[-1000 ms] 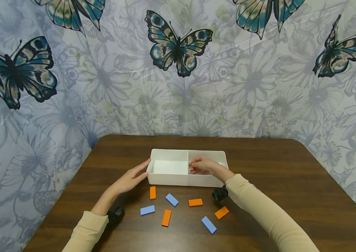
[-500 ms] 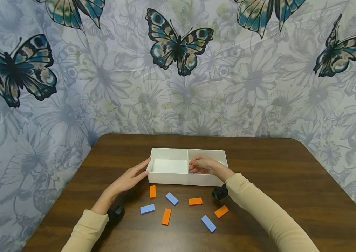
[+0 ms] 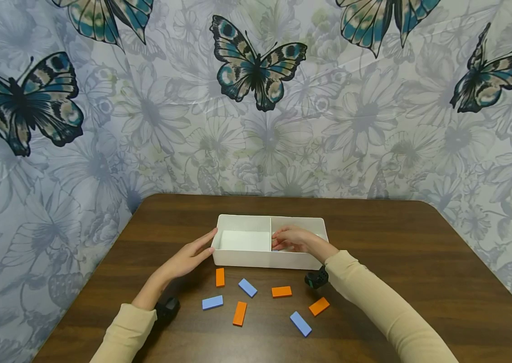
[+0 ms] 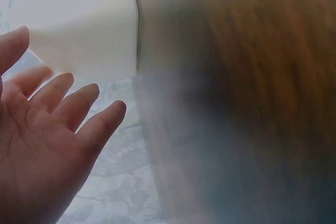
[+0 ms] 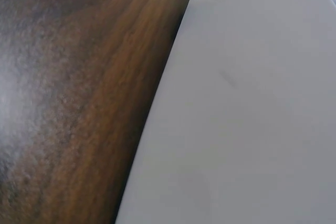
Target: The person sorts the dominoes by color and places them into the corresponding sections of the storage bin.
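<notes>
A white two-compartment box (image 3: 242, 259) stands on the table. My left hand (image 3: 188, 257) rests its spread fingers against the box's left end. The left wrist view shows that palm and the extended fingers (image 4: 79, 106) beside the white wall. My right hand (image 3: 294, 238) reaches over the front wall into the right compartment, its fingers bent downward. A sliver of blue shows low by its fingertips; I cannot tell whether they grip it. In the right wrist view the box's outer wall (image 5: 236, 114) hides this hand.
In front of the box lie several loose blocks, among them an orange block (image 3: 240, 313), a blue block (image 3: 300, 323) and another orange block (image 3: 319, 306). The left compartment's white floor (image 3: 243, 240) is visible. Behind the wooden table (image 3: 374, 222) hangs a butterfly-patterned cloth (image 3: 283, 151).
</notes>
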`<action>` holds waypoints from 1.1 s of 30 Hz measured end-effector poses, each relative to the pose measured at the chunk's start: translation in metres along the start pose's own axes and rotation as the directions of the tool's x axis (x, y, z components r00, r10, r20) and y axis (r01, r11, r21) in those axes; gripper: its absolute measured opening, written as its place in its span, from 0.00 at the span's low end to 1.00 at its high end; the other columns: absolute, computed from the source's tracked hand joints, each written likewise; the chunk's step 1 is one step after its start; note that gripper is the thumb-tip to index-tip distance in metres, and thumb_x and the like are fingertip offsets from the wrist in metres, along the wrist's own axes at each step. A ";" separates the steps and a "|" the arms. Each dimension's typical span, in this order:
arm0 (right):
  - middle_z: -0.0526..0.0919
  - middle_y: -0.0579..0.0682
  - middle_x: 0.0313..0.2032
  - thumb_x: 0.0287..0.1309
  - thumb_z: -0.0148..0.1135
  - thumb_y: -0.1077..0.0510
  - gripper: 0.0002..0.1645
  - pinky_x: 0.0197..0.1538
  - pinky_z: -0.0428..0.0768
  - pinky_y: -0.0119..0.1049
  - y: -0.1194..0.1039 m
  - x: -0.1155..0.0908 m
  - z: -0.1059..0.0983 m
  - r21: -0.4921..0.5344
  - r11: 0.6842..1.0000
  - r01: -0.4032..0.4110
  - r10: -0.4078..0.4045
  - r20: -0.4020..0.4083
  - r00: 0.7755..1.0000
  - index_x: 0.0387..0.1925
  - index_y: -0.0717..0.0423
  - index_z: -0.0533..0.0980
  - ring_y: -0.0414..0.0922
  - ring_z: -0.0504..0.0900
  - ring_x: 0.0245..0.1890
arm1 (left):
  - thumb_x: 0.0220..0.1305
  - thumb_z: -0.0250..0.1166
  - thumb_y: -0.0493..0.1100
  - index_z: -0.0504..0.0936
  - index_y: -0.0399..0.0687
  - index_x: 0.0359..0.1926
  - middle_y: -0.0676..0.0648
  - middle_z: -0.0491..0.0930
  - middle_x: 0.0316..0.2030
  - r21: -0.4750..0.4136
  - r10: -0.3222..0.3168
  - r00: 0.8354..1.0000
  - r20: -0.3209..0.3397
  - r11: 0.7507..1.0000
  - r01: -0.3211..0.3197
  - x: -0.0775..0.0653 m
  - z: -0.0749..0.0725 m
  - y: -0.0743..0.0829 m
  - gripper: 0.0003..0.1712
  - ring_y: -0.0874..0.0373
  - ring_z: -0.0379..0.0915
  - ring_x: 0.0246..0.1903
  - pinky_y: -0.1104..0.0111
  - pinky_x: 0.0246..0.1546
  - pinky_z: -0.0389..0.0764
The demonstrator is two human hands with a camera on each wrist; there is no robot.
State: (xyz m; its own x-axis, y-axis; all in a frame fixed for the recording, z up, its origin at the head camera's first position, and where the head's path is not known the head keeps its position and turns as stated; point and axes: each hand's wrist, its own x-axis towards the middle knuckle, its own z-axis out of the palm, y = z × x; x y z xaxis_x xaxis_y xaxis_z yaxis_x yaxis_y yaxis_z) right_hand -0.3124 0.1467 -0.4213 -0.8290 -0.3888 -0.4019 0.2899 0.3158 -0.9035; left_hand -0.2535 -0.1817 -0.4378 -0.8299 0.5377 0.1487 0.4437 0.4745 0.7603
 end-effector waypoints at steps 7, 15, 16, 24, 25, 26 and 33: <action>0.82 0.53 0.33 0.68 0.46 0.64 0.12 0.38 0.74 0.33 0.002 0.000 -0.001 -0.007 1.000 0.003 -0.003 0.007 1.000 0.45 0.69 0.72 0.42 0.82 0.30 | 0.72 0.50 0.49 0.50 0.44 0.73 0.42 0.48 0.70 -0.008 0.006 1.000 -0.008 1.000 -0.006 -0.001 0.001 0.000 0.34 0.44 0.44 0.67 0.47 0.61 0.53; 0.83 0.52 0.33 0.65 0.47 0.64 0.12 0.37 0.75 0.35 0.000 -0.003 0.001 -0.017 1.000 -0.023 0.022 -0.053 0.998 0.46 0.67 0.71 0.41 0.82 0.30 | 0.72 0.50 0.50 0.50 0.44 0.72 0.44 0.48 0.70 -0.017 0.002 1.000 -0.007 1.000 -0.002 -0.001 0.000 0.002 0.34 0.46 0.44 0.67 0.49 0.61 0.54; 0.83 0.52 0.33 0.65 0.48 0.64 0.12 0.37 0.75 0.35 -0.001 -0.003 0.002 -0.014 1.000 -0.024 0.023 -0.056 0.998 0.46 0.67 0.71 0.41 0.82 0.30 | 0.72 0.50 0.49 0.50 0.44 0.72 0.43 0.48 0.70 -0.018 0.003 1.000 -0.007 1.000 -0.003 -0.001 0.000 0.002 0.34 0.46 0.44 0.67 0.49 0.61 0.54; 0.81 0.53 0.33 0.66 0.46 0.65 0.11 0.38 0.74 0.33 0.002 -0.001 0.001 0.002 1.000 0.013 -0.013 0.004 1.000 0.44 0.68 0.71 0.41 0.81 0.29 | 0.72 0.50 0.50 0.50 0.44 0.73 0.43 0.48 0.70 -0.022 -0.003 1.000 -0.005 1.000 0.003 -0.001 0.001 0.002 0.35 0.46 0.44 0.67 0.49 0.61 0.55; 0.81 0.53 0.33 0.66 0.46 0.65 0.11 0.38 0.73 0.33 0.003 -0.001 0.000 0.006 1.000 0.016 -0.016 0.013 1.000 0.44 0.68 0.71 0.41 0.81 0.29 | 0.72 0.50 0.50 0.50 0.44 0.73 0.44 0.48 0.70 -0.022 -0.005 1.000 -0.005 1.000 0.005 -0.002 0.001 0.002 0.35 0.46 0.44 0.67 0.49 0.61 0.55; 0.81 0.53 0.33 0.66 0.46 0.65 0.11 0.37 0.72 0.33 0.003 -0.001 0.000 0.010 1.000 0.021 -0.021 0.023 1.000 0.44 0.68 0.71 0.41 0.81 0.29 | 0.72 0.50 0.50 0.50 0.44 0.73 0.43 0.48 0.70 -0.021 -0.003 1.000 -0.005 1.000 0.002 -0.002 0.001 0.002 0.35 0.45 0.44 0.67 0.49 0.61 0.55; 0.79 0.54 0.33 0.67 0.44 0.66 0.11 0.41 0.75 0.31 0.004 0.001 -0.005 0.077 0.996 0.041 -0.049 0.104 0.993 0.46 0.69 0.69 0.43 0.81 0.32 | 0.72 0.50 0.49 0.50 0.42 0.72 0.41 0.48 0.70 -0.010 0.007 1.000 -0.008 1.000 -0.008 -0.001 0.001 0.001 0.35 0.44 0.45 0.67 0.47 0.60 0.54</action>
State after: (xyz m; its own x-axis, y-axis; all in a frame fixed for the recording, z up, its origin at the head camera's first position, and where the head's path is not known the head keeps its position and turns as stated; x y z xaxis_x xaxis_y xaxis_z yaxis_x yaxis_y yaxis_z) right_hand -0.3143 0.1522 -0.4248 -0.7879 -0.4916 -0.3709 0.2919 0.2322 -0.9278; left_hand -0.2524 -0.1812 -0.4378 -0.8294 0.5354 0.1596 0.4464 0.4633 0.7655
